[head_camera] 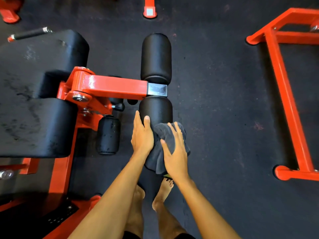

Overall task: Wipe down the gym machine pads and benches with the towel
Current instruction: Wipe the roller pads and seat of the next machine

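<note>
While left hand [142, 135] lies straight-fingered along roller pad [155, 109], right hand [174, 152] splayed on towel [162, 131].

Even overhead light, bowed wide-angle edges

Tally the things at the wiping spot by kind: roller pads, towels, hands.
Roller pads: 3 (far roller pad, near roller pad, small roller pad)
Towels: 1 (grey towel)
Hands: 2 (left hand, right hand)
Total: 6

Black shorts [184, 236], with bare forearms [112, 195] and feet [163, 192].
</note>
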Available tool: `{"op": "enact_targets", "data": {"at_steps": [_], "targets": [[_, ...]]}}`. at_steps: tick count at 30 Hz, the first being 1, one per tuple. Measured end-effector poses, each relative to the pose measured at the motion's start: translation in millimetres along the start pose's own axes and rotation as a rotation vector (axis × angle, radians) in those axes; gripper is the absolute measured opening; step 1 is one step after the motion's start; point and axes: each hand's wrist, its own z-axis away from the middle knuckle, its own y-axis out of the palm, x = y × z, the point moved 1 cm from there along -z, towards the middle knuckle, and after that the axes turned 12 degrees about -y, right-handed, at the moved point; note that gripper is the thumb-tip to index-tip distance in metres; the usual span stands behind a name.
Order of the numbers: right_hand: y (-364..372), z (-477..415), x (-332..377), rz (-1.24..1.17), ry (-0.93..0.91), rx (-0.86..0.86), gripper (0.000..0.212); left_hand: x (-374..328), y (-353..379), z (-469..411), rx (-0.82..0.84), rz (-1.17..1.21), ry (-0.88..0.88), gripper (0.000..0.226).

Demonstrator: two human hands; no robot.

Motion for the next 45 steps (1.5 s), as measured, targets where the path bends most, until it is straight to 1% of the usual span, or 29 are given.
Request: {"op": "enact_targets", "data": {"at_steps": [2,5,7,8,9,12,13,14,15,16,18,19,20,22,25,26,28,33,37,40,43,45], "targets": [[-0.1,-8.8,-1.0,-0.028,0.097,-0.05,0.05,1.3,-0.9,-0.8,0.01,0.018,-0.006,0.058],[1.1,-67.4,1.1,0.092,0.226,-0.137,0.043,1.6,-2.8,-5.6,0.019,0.03,-0.017,0.058],[3.1,-104.1,4.6,0.17,0.261,-0.115,0.043,5.8,-3.7,-5.2,0.034,0.037,0.002,0.059],[5.2,-115.1,8.1,0.214,0.225,-0.082,0.044,8.1,-4.0,-4.9,0.047,0.048,0.017,0.059],[8.1,-120.1,10.7,0.269,0.142,-0.045,0.046,10.0,-4.3,-5.1,0.06,0.063,0.026,0.06],[13.7,-115.8,11.9,0.437,-0.269,0.064,0.05,10.5,-4.5,-9.0,0.067,0.079,0.005,0.059],[13.1,-115.2,6.2,0.453,-0.346,0.089,0.051,9.6,-4.1,-10.3,0.064,0.081,-0.002,0.058],[11.5,-116.7,0.7,0.43,-0.351,0.106,0.051,8.9,-3.7,-10.9,0.06,0.086,-0.003,0.058],[9.5,-119.0,-2.8,0.374,-0.287,0.107,0.051,9.0,-3.2,-9.9,0.054,0.088,0.002,0.058],[7.7,-123.0,-5.4,0.292,-0.17,0.084,0.051,8.4,-2.4,-9.4,0.045,0.084,0.01,0.058],[6.5,-131.3,-7.3,0.12,0.154,0.007,0.05,7.3,-1.9,-10.0,0.031,0.077,0.009,0.058],[6.3,-134.2,-6.2,0.054,0.284,-0.034,0.049,6.6,-1.8,-11.4,0.027,0.078,0.003,0.057],[6.4,-133.2,-2.9,0.028,0.348,-0.053,0.05,7.7,-2.2,-12.0,0.025,0.078,-0.002,0.058],[5.7,-122.7,5.2,0.05,0.341,-0.023,0.059,10.1,-2.5,-12.5,0.036,0.072,-0.002,0.059],[3.1,-91.4,13.1,0.129,0.261,0.076,0.088,13.3,-3.7,-12.1,0.072,0.058,0.009,0.06],[3.0,-80.6,12.9,0.149,0.242,0.087,0.093,12.2,-3.6,-12.9,0.076,0.054,-0.006,0.06],[4.8,-58.5,12.9,0.155,0.227,0.061,0.091,9.6,-4.0,-13.4,0.083,0.055,-0.029,0.059],[16.7,-3.1,20.9,0.223,0.181,-0.069,0.071,27.1,-10.6,3.4,0.143,0.089,-0.004,0.058],[25.5,35.7,31.8,0.214,0.182,-0.142,0.072,59.7,-23.4,21.6,0.181,0.098,0.011,0.054],[36.1,69.6,39.8,0.161,0.181,-0.218,0.072,86.0,-37.8,29.8,0.208,0.109,-0.042,0.053],[51.5,102.8,47.3,0.118,0.194,-0.281,0.069,109.5,-58.2,37.0,0.208,0.107,-0.099,0.061],[67.0,123.4,49.4,0.112,0.207,-0.269,0.068,125.4,-72.4,38.1,0.196,0.11,-0.118,0.062]]}}
